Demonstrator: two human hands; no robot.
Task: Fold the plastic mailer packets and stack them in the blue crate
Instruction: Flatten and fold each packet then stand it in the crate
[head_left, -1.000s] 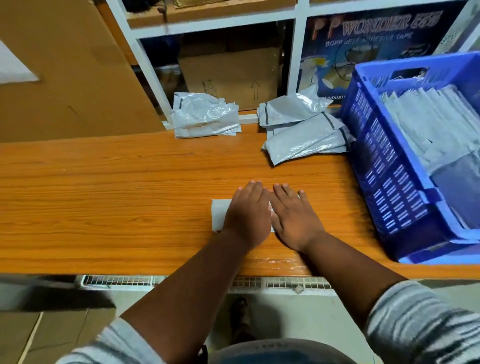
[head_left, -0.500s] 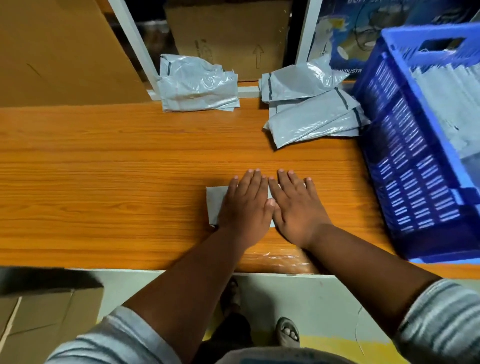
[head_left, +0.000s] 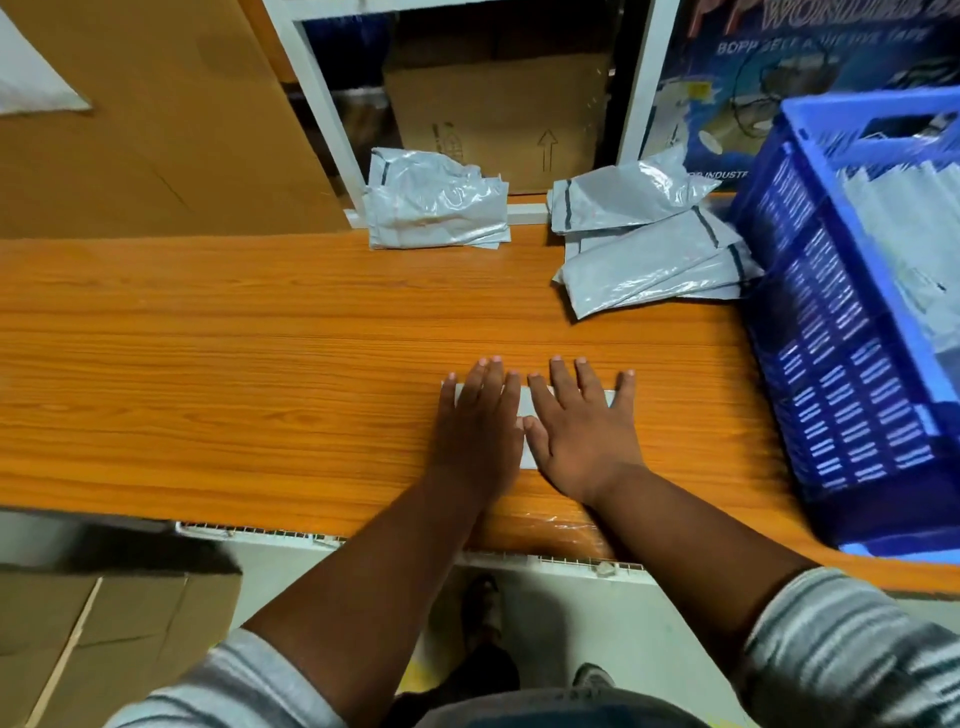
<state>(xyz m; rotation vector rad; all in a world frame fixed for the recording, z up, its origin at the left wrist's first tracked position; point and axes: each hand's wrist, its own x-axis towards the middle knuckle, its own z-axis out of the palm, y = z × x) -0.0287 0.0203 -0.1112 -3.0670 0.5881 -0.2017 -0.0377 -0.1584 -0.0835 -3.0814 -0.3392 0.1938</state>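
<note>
At the far left stands a large cardboard sheet (head_left: 156, 130), and the orange wood-grain worktop (head_left: 208, 364) runs across in front of it. At the back of the worktop, against a white shelf frame (head_left: 317, 104), lies a crumpled pile of grey mailer packets (head_left: 436, 208), not yet folded.

Near the front edge, the left hand (head_left: 478, 421) lies flat with straight fingers, pressing down on a folded mailer packet (head_left: 525, 402); only slivers of the white plastic show at its left corner and between the two hands. Touching it on the right, the right hand (head_left: 582, 426) is likewise spread flat on the same packet, fingers straight and splayed, gripping nothing. Both palms bear down, so the step in hand looks like creasing the fold flat.

Further back and to the right sits a second heap of grey packets (head_left: 649, 249), flatter, with dark seal strips, its edge just beside the blue crate (head_left: 831, 374). The crate stands at the right end of the worktop and already holds a layer of folded white packets (head_left: 914, 218).

The next move probably calls for one hand to pinch the flattened packet without letting the fold spring open, lift it over the crate's near wall, and lay it squarely on the stack inside. Slippery plastic may unfold if the pressure comes off too soon.
</note>
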